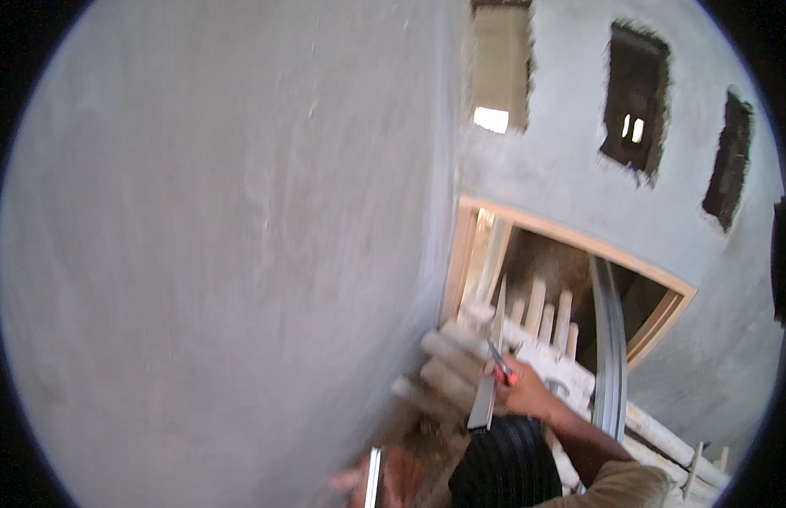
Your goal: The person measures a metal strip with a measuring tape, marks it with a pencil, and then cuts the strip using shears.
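Observation:
My right hand, at the lower right of centre, is closed around a red-handled hand tool with a dark metal head, which looks like snips. Beside that hand, a long thin metal strip runs up toward a wooden frame; whether the fingers also grip it cannot be made out. At the bottom edge my left hand, blurred, is closed on a short, bright metal strip, one finger pointing toward the plastered wall. Dark ribbed cloth lies between my arms.
Ahead is a wooden-framed opening in a grey wall, with several rough-edged holes above it. A curved bundle of metal channels stands right of my hand. Round wooden poles lie below, beside the wall.

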Tool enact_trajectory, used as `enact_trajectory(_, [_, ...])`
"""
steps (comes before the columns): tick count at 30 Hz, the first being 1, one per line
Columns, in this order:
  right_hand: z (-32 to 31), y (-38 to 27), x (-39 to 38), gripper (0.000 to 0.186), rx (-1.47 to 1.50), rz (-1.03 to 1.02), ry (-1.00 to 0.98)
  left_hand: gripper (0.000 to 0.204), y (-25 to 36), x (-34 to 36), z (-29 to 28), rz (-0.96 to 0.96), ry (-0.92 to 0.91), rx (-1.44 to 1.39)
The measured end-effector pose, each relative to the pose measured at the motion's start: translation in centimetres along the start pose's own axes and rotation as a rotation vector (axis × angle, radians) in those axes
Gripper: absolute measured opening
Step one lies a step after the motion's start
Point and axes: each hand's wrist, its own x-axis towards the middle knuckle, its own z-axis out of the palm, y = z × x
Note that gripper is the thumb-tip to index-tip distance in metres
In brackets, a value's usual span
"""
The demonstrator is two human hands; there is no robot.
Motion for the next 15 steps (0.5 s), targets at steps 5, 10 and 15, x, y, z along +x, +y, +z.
enact_trajectory(5, [-1.2,2.3,2.2,0.032,0.125,-0.181,0.194,0.055,0.8,-1.5,-0.6,-0.073,-0.055,-0.156])
enact_trajectory(10, [-2.2,1.9,2.6,0.024,0.141,-0.121,0.245,0.063,1.8,-5.1,1.8,-0.261,-0.31,-0.544])
enact_trajectory(15, [-0.8,-0.4,2.8,0.019,0.002,-0.158,0.194,0.057,3.7,-13.7,3.2,-0.19,-0.131,-0.322])
